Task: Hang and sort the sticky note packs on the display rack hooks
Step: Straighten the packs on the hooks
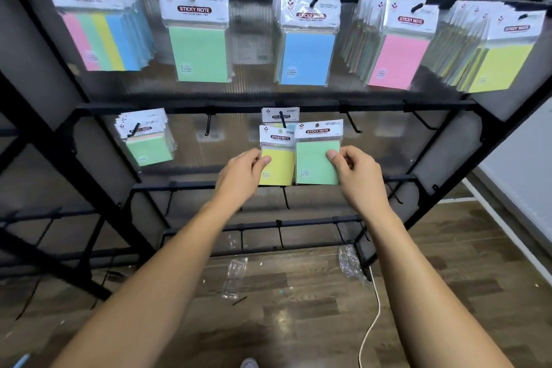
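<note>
My left hand [243,172] pinches a small yellow sticky note pack [277,164] just below the middle hook [282,119] of the rack's second bar. Beside it, my right hand [354,170] pinches a small green pack [318,158] by its right edge. Both packs are upright and side by side. Another pack's header [280,114] hangs on that middle hook behind them. A bunch of small green packs [148,137] hangs at the left of the same bar.
The top bar carries full hooks: striped packs [98,24], green [197,36], blue [307,42], pink [400,48], yellow [501,54]. Bare hooks [208,124] [352,122] flank the middle one. Plastic wrappers [236,278] and a white cord [373,323] lie on the wooden floor.
</note>
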### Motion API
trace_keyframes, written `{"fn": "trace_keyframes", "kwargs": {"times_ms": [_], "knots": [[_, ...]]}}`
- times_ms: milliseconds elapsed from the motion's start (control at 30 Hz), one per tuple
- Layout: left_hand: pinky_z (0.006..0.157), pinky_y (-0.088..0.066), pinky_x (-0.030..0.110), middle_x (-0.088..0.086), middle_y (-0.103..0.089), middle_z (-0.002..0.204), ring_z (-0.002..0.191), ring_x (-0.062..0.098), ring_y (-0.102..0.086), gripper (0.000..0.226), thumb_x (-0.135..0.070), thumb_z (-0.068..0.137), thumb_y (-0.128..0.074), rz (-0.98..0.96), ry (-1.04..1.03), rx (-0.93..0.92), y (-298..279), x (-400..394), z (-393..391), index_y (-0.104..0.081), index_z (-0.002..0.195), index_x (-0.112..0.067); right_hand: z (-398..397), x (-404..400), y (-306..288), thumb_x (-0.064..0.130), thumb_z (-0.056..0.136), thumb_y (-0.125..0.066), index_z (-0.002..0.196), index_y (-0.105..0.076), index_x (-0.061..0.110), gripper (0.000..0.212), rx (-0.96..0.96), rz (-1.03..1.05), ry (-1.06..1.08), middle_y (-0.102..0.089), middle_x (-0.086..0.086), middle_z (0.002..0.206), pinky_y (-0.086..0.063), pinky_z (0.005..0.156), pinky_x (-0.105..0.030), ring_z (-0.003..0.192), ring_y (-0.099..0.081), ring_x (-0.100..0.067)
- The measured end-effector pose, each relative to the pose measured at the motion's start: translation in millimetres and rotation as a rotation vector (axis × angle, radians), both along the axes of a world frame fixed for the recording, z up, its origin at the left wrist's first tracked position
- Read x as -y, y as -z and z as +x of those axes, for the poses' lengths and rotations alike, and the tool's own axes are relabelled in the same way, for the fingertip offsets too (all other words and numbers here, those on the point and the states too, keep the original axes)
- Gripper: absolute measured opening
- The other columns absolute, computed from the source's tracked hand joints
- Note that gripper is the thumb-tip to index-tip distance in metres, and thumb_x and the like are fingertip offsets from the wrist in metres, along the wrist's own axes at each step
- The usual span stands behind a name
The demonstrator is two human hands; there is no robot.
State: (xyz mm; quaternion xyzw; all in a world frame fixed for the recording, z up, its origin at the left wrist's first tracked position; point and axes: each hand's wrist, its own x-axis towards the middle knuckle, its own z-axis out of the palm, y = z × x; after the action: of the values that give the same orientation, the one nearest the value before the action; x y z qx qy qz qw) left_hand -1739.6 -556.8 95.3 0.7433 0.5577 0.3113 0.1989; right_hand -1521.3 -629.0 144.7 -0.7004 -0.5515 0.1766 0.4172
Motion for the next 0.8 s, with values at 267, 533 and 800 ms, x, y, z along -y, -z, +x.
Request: {"fn": "trace_keyframes", "kwargs": {"times_ms": [267,533,800], "knots": [[0.062,-0.041,0.036,-0.005,-0.057,0.075,0.071,0.017,-0.053,0.027,-0.036,0.103,-0.045,-0.006,-0.072,0.113,-16.4,53.8,-4.5,-0.053,0.085,-0.017,6.7,23.3,-2.0,0.035,0.1,-0.055,0.081,-0.056,0.019,0.025,-0.008,0.055,-0.068,-0.053,0.01,0.066,-0.036,0.058,-0.02,0.062,-0.048,-0.006],[0.059,-0.032,0.035,-0.009,-0.043,0.064,0.061,0.013,-0.04,0.036,-0.035,0.103,-0.044,-0.032,-0.195,0.14,-31.1,104.6,-29.7,-0.035,0.069,-0.029,-20.5,30.0,-12.5,0.034,0.102,-0.051,0.084,-0.056,0.014,0.028,-0.02,0.126,-0.178,-0.052,0.01,0.068,-0.033,0.056,-0.012,0.064,-0.046,-0.006],[0.064,-0.039,0.04,0.0,-0.05,0.068,0.067,0.021,-0.044,0.032,-0.037,0.104,-0.042,0.085,-0.238,0.167,-62.0,102.0,-79.4,-0.046,0.082,-0.013,-73.7,15.6,-54.5,0.033,0.105,-0.045,0.089,-0.06,0.01,0.032,-0.023,0.197,-0.241,-0.061,0.001,0.075,-0.033,0.054,-0.017,0.065,-0.05,-0.009]]}}
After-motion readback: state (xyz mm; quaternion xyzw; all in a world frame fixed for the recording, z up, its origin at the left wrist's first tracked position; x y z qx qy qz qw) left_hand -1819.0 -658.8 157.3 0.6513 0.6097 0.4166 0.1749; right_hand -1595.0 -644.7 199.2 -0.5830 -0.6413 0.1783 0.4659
